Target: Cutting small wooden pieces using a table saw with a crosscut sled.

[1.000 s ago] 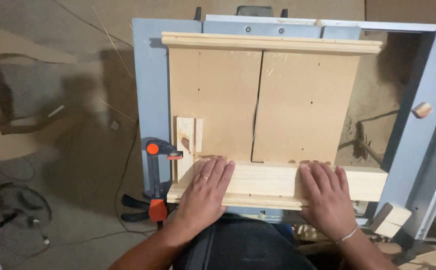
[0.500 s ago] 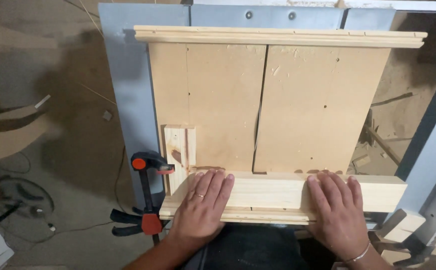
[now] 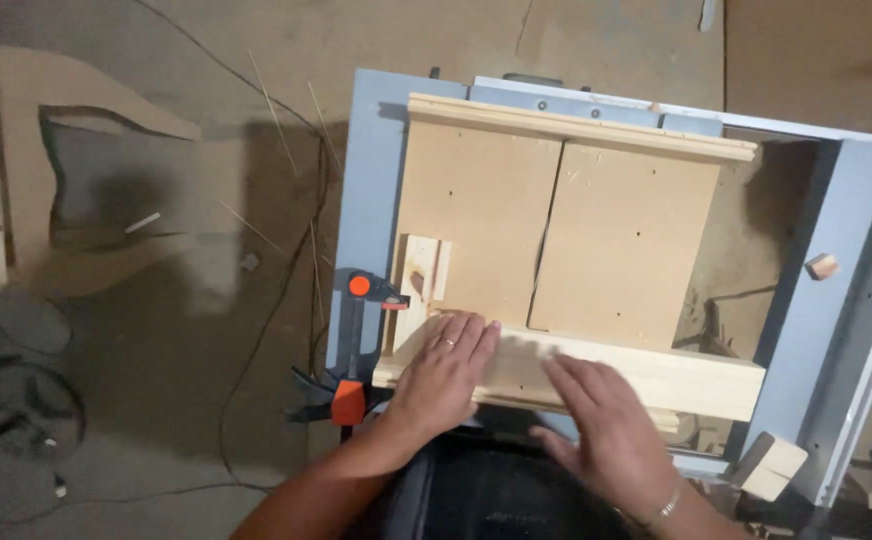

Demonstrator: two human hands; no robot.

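Pale wooden sled [image 3: 556, 240], two flat panels between front and back rails, lies on the blue-grey saw surface [image 3: 371, 200]. Both hands rest flat, fingers spread, on its near rail [image 3: 696, 380]: left hand [image 3: 446, 370], right hand [image 3: 606, 430]. An orange-and-black bar clamp [image 3: 356, 340] grips the sled's left edge.

Orange-and-black bar clamp [image 3: 356, 345], small wood offcut [image 3: 822, 266] on blue-grey saw table [image 3: 368, 190], cables [image 3: 286, 250] across dusty floor [image 3: 156, 420]

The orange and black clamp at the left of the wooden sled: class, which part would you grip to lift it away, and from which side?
Probably grip the clamp by its orange handle end, coming from the near left. That end juts clear of the blue table, while its upper jaw sits by the small wood block, close to the left hand.
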